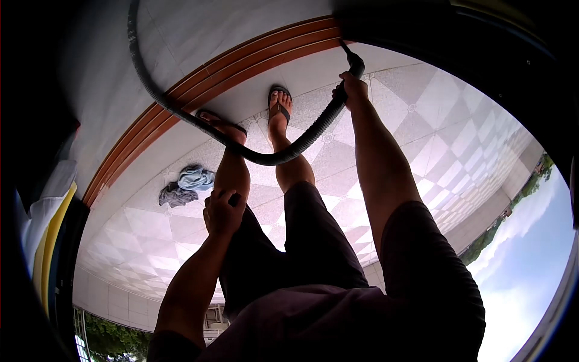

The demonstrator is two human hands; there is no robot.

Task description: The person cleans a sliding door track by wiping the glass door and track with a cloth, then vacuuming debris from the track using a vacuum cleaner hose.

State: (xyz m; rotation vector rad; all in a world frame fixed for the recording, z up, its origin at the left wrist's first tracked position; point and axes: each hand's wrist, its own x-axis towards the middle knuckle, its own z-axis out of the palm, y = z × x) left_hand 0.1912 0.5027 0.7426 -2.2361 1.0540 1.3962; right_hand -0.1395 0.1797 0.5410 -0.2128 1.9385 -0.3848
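My right hand (354,90) is wrapped round the ribbed end of a black vacuum cleaner hose (289,152). The hose's narrow dark nozzle (345,47) points at the right end of the brown sliding-door track (241,58), its tip touching or very close to it. From my right hand the hose loops down across my shins, then runs up to the left over the track. My left hand (223,211) rests on my left leg near the knee, its fingers bent and partly in shadow. Nothing that it holds can be made out.
My feet in dark flip-flops (280,102) stand beside the track on the patterned tile floor (416,114). A light blue cloth (196,177) and a dark grey cloth (176,195) lie by my left leg. Yellow and white fabric (51,241) hangs at the left edge.
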